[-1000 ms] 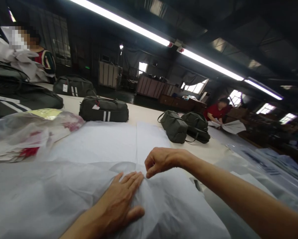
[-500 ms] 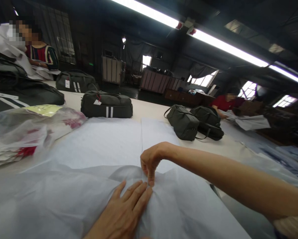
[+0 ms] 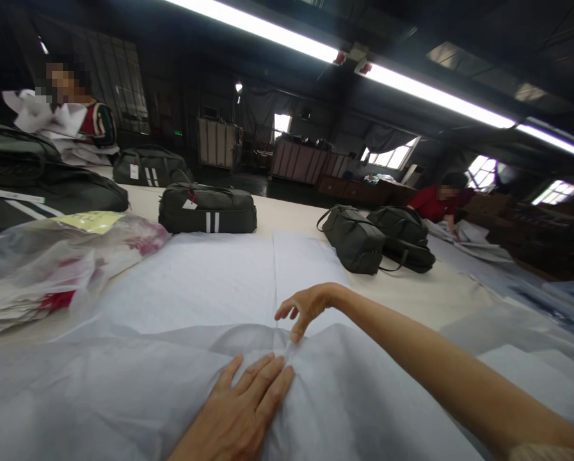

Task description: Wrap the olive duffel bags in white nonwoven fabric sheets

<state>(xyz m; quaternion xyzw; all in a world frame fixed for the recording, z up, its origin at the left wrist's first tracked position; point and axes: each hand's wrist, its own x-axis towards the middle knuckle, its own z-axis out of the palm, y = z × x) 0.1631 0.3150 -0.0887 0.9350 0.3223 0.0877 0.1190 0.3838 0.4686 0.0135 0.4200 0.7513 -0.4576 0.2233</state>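
Observation:
A thin, whitish sheet point(image 3: 137, 378), perhaps tissue paper, lies crumpled in front of me over a flatter stack of white sheets point(image 3: 210, 275). My left hand point(image 3: 248, 403) presses flat on the crumpled sheet, its fingers spread a little and pointing away from me. Just beyond those fingertips is my right hand point(image 3: 306, 310), arched over the sheet's folded edge. Its thumb tip touches or nearly touches the sheet, while the other fingers are lifted and apart from it. I see nothing gripped in either hand.
Dark green duffel bags point(image 3: 207, 208) stand along the table point(image 3: 287, 214), with others point(image 3: 354, 238) on the right. A clear plastic bag point(image 3: 99, 250) with papers lies left. One person point(image 3: 92, 121) handles white sheets at the far left, another point(image 3: 435, 198) at the right.
My right hand has lifted slightly and its fingers have spread from a downward pinch at the sheet. My left hand stays pressed in place. The co-workers' sheets have moved lower.

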